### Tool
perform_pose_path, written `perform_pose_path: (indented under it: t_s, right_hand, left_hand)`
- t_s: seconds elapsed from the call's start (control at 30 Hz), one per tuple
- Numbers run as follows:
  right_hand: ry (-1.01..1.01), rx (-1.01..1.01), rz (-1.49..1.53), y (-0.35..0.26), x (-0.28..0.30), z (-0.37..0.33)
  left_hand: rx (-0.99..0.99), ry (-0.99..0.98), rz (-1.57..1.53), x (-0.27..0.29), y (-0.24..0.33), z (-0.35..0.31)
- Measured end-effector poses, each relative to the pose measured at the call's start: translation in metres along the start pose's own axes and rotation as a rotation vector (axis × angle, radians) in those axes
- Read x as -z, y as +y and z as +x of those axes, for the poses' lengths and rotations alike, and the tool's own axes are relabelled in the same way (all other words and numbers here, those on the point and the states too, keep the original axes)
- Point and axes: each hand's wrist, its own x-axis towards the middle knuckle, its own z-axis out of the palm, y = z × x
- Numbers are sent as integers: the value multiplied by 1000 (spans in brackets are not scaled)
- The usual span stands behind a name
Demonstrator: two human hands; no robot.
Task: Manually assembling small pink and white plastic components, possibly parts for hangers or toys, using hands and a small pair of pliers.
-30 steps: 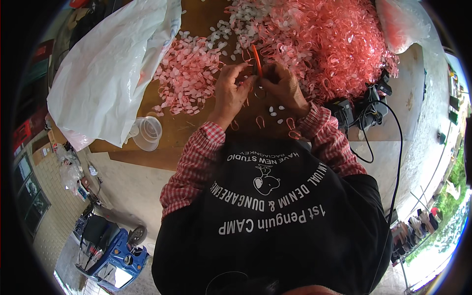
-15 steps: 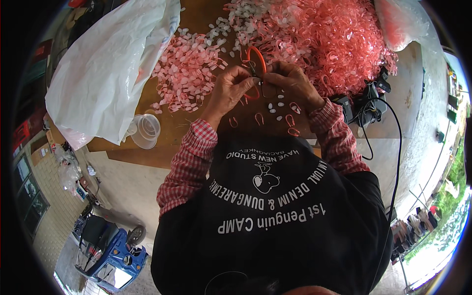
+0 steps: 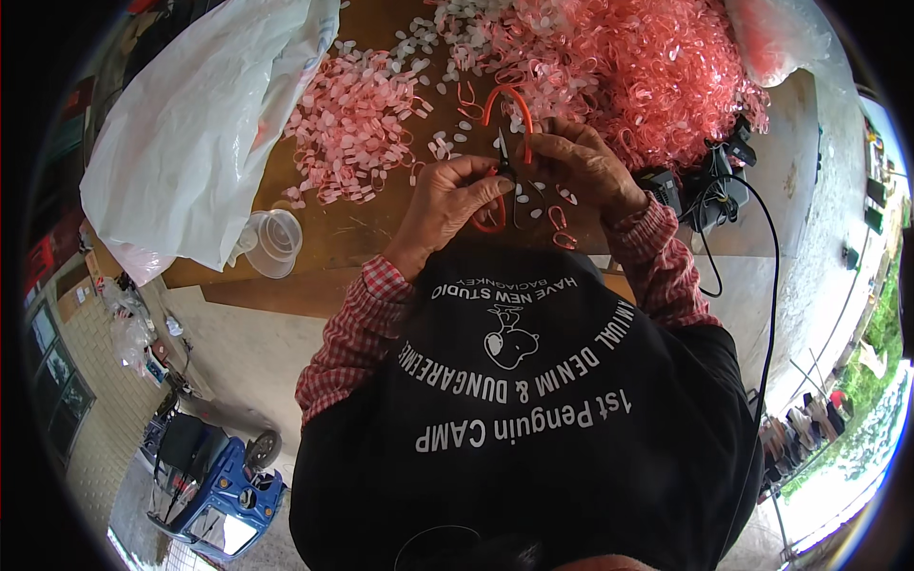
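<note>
Your left grip [image 3: 449,198] is clamped on the red-handled scissors [image 3: 526,119] at the frame's upper centre; your right grip [image 3: 586,167] pinches them higher up. You seem to be adjusting the spread scissors; the next move calls for steady two-handed control.

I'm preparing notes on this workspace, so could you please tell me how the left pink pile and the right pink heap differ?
The left pink pile is small and low; the right pink heap is far larger and taller. The pile lies beside the white plastic bag, the heap beside a translucent bag. Both hold many small pink pieces.
</note>
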Motion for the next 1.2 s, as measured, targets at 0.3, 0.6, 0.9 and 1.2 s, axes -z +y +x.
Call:
perform_pose_path:
  t_s: [0.3, 0.6, 0.9, 1.2]
  right_hand:
    - [-117, -20, -81, 14, 13, -14]
    - [-47, -150, -343, 13, 3, -16]
    - [-65, -106, -428, 17, 10, -15]
    - [-55, -87, -576, 1, 5, -18]
  left_hand:
    - [124, -5, -40, -9, -6, -15]
    - [170, 32, -58, -11, -9, -17]
    - [145, 80, -74, -15, -15, -15]
    - [54, 58, 43, -13, -10, -6]
